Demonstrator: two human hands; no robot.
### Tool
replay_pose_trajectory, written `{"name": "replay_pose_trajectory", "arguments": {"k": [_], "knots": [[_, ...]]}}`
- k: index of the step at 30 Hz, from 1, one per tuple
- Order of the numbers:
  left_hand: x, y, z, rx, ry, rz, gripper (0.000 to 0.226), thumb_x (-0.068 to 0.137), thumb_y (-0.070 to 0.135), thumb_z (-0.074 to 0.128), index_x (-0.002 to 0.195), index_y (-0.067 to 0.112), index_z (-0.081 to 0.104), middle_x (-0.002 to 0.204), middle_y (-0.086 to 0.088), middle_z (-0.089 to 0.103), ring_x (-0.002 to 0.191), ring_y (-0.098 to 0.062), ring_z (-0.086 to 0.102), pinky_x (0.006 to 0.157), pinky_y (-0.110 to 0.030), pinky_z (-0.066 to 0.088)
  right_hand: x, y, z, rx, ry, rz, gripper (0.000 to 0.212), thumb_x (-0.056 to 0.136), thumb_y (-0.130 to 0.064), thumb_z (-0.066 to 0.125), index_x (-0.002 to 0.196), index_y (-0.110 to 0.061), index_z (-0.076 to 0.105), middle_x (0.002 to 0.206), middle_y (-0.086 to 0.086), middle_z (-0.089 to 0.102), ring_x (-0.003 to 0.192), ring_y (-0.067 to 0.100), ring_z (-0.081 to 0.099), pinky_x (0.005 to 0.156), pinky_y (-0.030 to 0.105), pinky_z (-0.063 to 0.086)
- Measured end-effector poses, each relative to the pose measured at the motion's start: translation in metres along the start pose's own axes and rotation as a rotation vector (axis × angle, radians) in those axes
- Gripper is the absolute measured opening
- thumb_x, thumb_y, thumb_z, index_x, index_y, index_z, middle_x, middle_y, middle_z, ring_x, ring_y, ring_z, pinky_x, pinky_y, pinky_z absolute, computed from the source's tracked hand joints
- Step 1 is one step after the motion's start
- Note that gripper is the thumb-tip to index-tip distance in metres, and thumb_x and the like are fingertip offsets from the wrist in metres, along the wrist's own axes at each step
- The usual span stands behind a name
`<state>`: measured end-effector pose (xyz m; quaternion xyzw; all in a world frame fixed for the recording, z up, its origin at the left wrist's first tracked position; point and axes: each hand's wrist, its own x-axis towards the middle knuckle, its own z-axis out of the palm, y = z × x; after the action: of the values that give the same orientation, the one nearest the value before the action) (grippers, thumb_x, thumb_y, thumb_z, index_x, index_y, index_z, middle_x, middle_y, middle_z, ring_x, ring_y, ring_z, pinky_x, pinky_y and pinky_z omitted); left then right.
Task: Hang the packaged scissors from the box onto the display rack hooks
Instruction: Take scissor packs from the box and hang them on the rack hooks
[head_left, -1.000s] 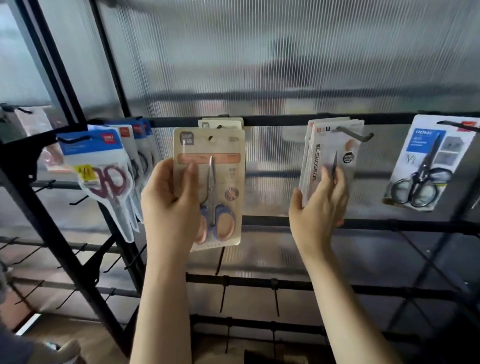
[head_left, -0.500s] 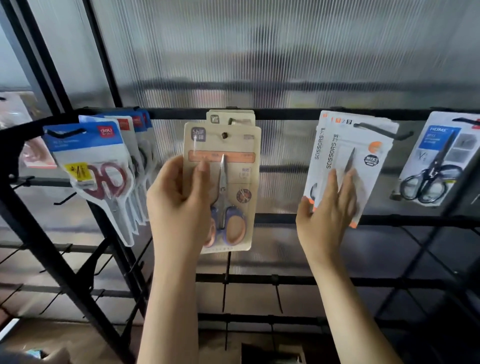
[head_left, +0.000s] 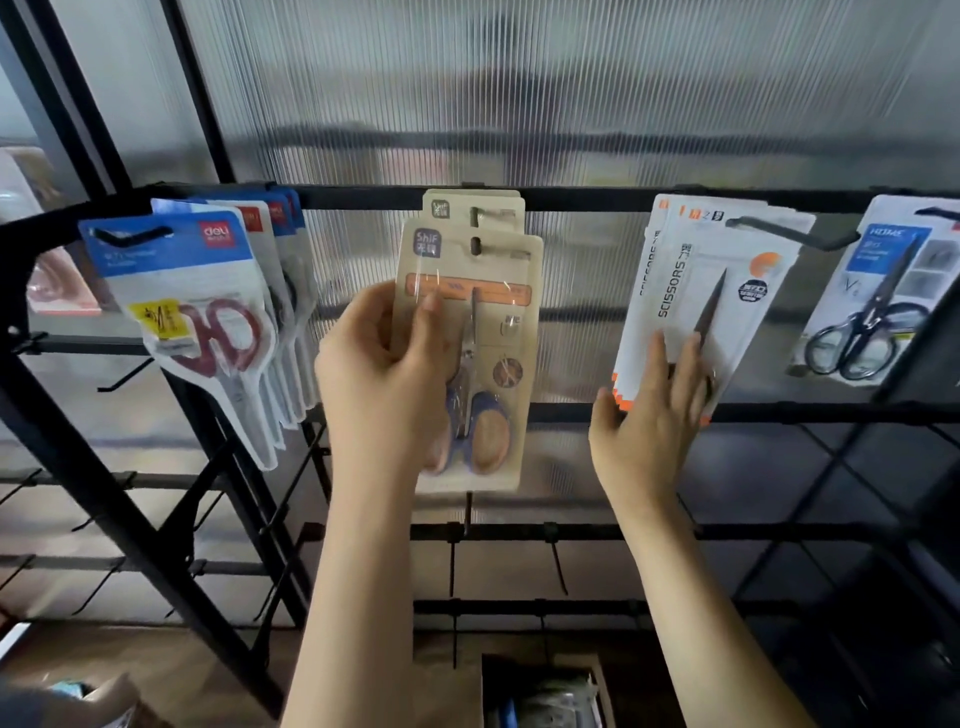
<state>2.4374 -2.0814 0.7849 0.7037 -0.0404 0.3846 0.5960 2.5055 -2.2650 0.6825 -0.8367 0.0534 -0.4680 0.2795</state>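
Note:
My left hand (head_left: 387, 387) grips a beige card pack of blue-handled scissors (head_left: 478, 332) by its left edge, thumb across the front. The pack's hole sits on a hook at the top black rail (head_left: 582, 198), in front of another beige pack (head_left: 483, 205). My right hand (head_left: 652, 415) presses straight fingers against the lower part of a white pack marked SCISSORS (head_left: 711, 291), which hangs with others on a hook (head_left: 800, 235). The cardboard box (head_left: 543, 691) stands below, between my forearms.
Blue-topped packs of red-handled scissors (head_left: 192, 312) hang at the left. A pack of black scissors (head_left: 878, 301) hangs at the far right. Lower rails (head_left: 571, 531) carry bare hooks. A ribbed translucent panel (head_left: 519, 104) backs the rack.
Both hands stay on their packs. The view has drawn closer and tilted, so the white packs now face me more squarely and the box shows at the bottom.

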Motion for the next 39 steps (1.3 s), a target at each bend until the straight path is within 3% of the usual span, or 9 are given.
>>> {"name": "replay_pose_trajectory", "arguments": {"k": [3,6,14,18,23,25,27,32,39], "knots": [[0.015,-0.02,0.01,0.042,-0.004,0.031,0.027,0.09,0.024,0.055,0.068,0.009,0.049,0.059,0.005,0.044,0.057,-0.009,0.036,0.055,-0.027,0.031,-0.007,-0.005,-0.003,0.009,-0.042,0.005,0.062,0.084,-0.021,0.052,0.142,-0.004,0.038,0.152,0.024,0.023,0.137,0.043,0.027,0.112,0.047,0.021],[0.031,-0.038,0.021,0.089,-0.01,0.04,0.027,0.091,0.026,0.054,0.075,0.004,0.054,0.061,0.007,0.048,0.056,-0.004,0.04,0.056,-0.025,0.033,-0.014,-0.008,-0.005,-0.013,-0.073,-0.008,0.066,0.084,-0.015,0.063,0.144,-0.005,0.035,0.153,0.021,0.021,0.139,0.04,0.024,0.112,0.051,0.026],[0.053,-0.062,0.037,0.175,-0.04,0.054,0.026,0.093,0.03,0.055,0.083,0.006,0.059,0.063,0.015,0.049,0.055,0.005,0.044,0.054,-0.014,0.034,-0.036,-0.013,-0.013,-0.057,-0.132,-0.003,0.067,0.086,-0.019,0.063,0.145,-0.007,0.034,0.154,0.021,0.022,0.141,0.038,0.022,0.114,0.05,0.026],[0.045,-0.065,0.043,0.244,-0.011,-0.011,0.027,0.091,0.029,0.056,0.101,0.004,0.06,0.086,0.006,0.059,0.074,-0.004,0.054,0.06,-0.005,0.036,-0.047,-0.009,-0.023,-0.067,-0.171,0.005,0.067,0.087,-0.022,0.062,0.146,-0.008,0.033,0.155,0.018,0.02,0.141,0.036,0.021,0.115,0.044,0.02],[-0.016,-0.073,0.05,0.278,0.109,-0.014,0.034,0.09,0.024,0.053,0.114,0.001,0.053,0.108,-0.01,0.059,0.098,-0.021,0.054,0.086,-0.027,0.042,-0.064,0.009,-0.039,-0.075,-0.199,0.03,0.068,0.086,-0.02,0.063,0.146,-0.009,0.033,0.155,0.019,0.021,0.141,0.037,0.021,0.114,0.049,0.023],[-0.06,-0.07,0.054,0.277,0.137,0.006,0.027,0.088,0.015,0.053,0.111,0.001,0.055,0.107,-0.01,0.059,0.097,-0.017,0.051,0.086,-0.021,0.038,-0.075,0.021,-0.047,-0.091,-0.203,0.056,0.066,0.086,-0.021,0.063,0.144,-0.008,0.035,0.154,0.02,0.022,0.14,0.038,0.023,0.113,0.049,0.024],[-0.108,-0.069,0.061,0.295,0.076,0.079,0.024,0.087,0.011,0.053,0.108,0.002,0.057,0.105,-0.01,0.059,0.097,-0.014,0.048,0.086,-0.018,0.034,-0.089,0.035,-0.055,-0.101,-0.205,0.091,0.063,0.087,-0.022,0.061,0.144,-0.007,0.036,0.153,0.02,0.024,0.139,0.039,0.025,0.112,0.05,0.026],[-0.216,-0.086,0.076,0.394,-0.298,0.18,0.021,0.087,0.01,0.05,0.104,0.002,0.06,0.105,-0.01,0.061,0.099,-0.022,0.053,0.088,-0.026,0.036,-0.142,0.082,-0.077,-0.121,-0.297,0.186,0.059,0.093,-0.027,0.05,0.146,-0.01,0.03,0.155,0.018,0.019,0.143,0.035,0.018,0.114,0.047,0.02],[-0.329,-0.141,0.07,0.561,-0.638,-0.053,0.039,0.086,0.021,0.042,0.117,0.006,0.061,0.118,-0.009,0.062,0.11,-0.026,0.052,0.094,-0.035,0.039,-0.258,0.165,-0.104,-0.281,-0.417,0.386,0.054,0.093,-0.031,0.044,0.141,-0.007,0.039,0.15,0.019,0.033,0.139,0.034,0.029,0.112,0.046,0.027]]}}
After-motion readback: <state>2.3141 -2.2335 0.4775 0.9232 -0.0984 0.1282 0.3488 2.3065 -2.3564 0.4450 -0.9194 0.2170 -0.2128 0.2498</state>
